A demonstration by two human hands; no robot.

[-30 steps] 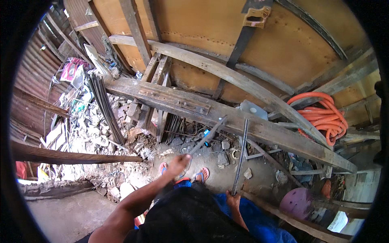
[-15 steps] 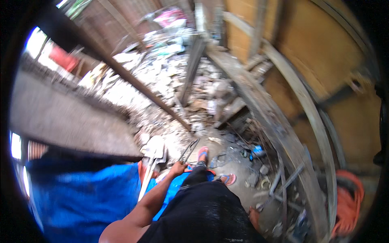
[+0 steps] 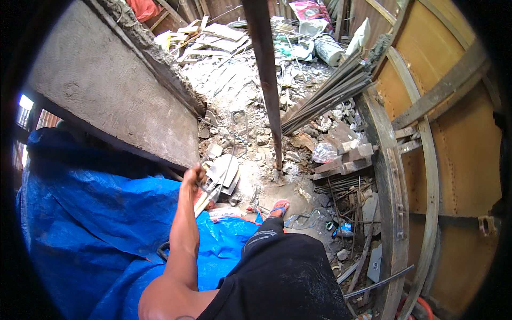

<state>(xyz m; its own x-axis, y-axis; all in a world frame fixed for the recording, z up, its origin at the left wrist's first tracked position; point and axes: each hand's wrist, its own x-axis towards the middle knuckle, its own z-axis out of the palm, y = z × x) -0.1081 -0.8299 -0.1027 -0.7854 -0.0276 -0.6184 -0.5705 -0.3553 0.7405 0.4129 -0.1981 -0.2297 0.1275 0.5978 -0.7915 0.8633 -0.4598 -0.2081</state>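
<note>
- Wooden handle (image 3: 201,200) of a shovel sits at the left hand (image 3: 193,177), which is extended forward over the blue tarp (image 3: 106,224); the fingers look curled round the top of the handle, though the grip is small in the view and partly hidden by the knuckles.
- Shovel blade (image 3: 224,172), pale grey metal, lies just beyond and to the right of that hand, on the dusty ground near the foot of the grey concrete wall (image 3: 117,101).
- Long axis of the shovel runs from the tarp's edge, lower left, up and to the right toward the rubble, so the blade is the far end and the handle points back toward the person.
- Only the left hand is near it; the right hand does not show in the view, so its state cannot be told.
- Just right of the blade a dark upright steel bar (image 3: 266,80) stands in the ground, and a foot in a red sandal (image 3: 278,207) rests near its base.
- Farther right, a bundle of thin steel rods (image 3: 336,93) leans across the rubble, well apart from the shovel, beside a curved timber frame (image 3: 384,176).
</note>
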